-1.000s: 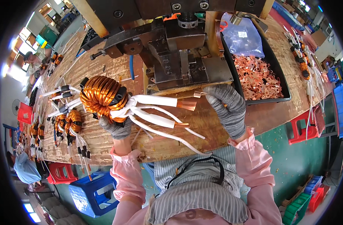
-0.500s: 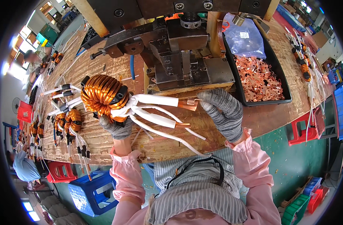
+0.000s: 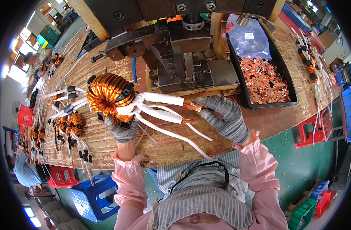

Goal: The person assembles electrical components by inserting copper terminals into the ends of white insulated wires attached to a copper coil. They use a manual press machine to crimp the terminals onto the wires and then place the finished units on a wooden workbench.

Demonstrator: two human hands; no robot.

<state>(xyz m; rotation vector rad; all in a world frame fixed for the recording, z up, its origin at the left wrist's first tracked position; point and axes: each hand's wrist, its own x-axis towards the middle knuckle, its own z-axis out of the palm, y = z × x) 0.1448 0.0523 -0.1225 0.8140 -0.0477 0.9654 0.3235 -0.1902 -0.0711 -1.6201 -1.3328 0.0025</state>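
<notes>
My left hand (image 3: pixel 121 130), in a grey knit glove, grips a copper-wound toroid coil (image 3: pixel 106 94) from below and holds it over the wooden bench (image 3: pixel 106 145). Several white-sleeved leads (image 3: pixel 160 113) fan out from the coil to the right. My right hand (image 3: pixel 223 117), also gloved, pinches the bare copper end of the top lead (image 3: pixel 191 106) just in front of the dark metal press (image 3: pixel 183 57).
A black tray (image 3: pixel 294 100) of loose copper terminals, with a blue plastic bag in it, sits right of the press. More wound coils (image 3: pixel 72 124) with sleeved leads lie along the bench's left side. Blue and red stools stand below the bench edge. Another person sits at far left.
My right hand has moved left onto the end of the top lead. The coil in my left hand has stayed nearly still.
</notes>
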